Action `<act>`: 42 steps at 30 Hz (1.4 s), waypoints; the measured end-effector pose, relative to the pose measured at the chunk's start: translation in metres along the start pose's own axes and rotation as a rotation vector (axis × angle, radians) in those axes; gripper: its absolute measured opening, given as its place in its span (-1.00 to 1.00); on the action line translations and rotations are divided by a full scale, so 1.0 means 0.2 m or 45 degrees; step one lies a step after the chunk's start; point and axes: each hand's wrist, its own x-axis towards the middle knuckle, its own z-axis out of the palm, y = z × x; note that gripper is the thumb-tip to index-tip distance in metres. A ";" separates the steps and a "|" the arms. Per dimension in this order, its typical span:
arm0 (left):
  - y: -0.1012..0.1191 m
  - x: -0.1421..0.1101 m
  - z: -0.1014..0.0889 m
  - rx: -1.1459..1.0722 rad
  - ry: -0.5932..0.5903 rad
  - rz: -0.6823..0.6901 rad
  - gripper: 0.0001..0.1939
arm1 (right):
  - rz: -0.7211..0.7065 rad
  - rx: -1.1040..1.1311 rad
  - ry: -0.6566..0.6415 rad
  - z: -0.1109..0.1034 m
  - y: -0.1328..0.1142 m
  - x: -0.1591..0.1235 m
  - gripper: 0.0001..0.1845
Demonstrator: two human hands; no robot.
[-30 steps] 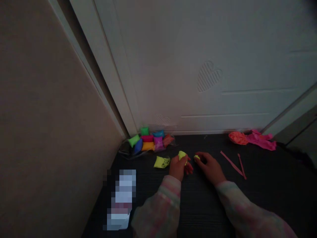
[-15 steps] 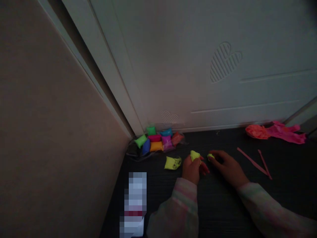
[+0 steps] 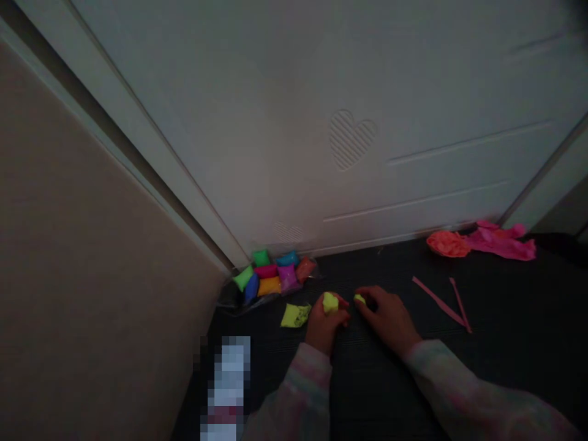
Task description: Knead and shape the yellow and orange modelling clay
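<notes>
My left hand (image 3: 322, 324) is closed round a lump of yellow modelling clay (image 3: 330, 302), which shows above the thumb. Just to its right, my right hand (image 3: 388, 315) pinches a smaller piece of yellow clay (image 3: 359, 299) between thumb and fingertips. A gap separates the two hands, and both are low over the dark tabletop. Beside my left hand lies a yellow packet (image 3: 294, 315) with dark printing on it. Behind it, a clear bag (image 3: 239, 306) holds several small packets in green, blue, red, orange and purple.
A white panel (image 3: 275, 122) with raised hearts rises behind the dark table (image 3: 367, 392). Two thin pink strips (image 3: 438, 301) lie to the right. Farther back are a crumpled orange piece (image 3: 449, 244) and a pink one (image 3: 500, 241). A blurred-out pale object (image 3: 229, 380) is at lower left.
The camera view has turned, so the scene sits farther left. My left hand has rotated slightly round its clay lump. Both hands keep their yellow pieces.
</notes>
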 end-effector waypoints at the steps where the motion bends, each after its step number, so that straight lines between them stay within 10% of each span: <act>1: 0.01 0.00 0.01 -0.033 0.025 -0.014 -0.88 | -0.003 0.009 -0.007 -0.01 0.00 0.00 -0.77; 42: -0.02 0.02 0.04 -0.015 0.095 -0.118 -0.60 | -0.101 0.009 0.031 0.01 0.01 -0.01 -0.77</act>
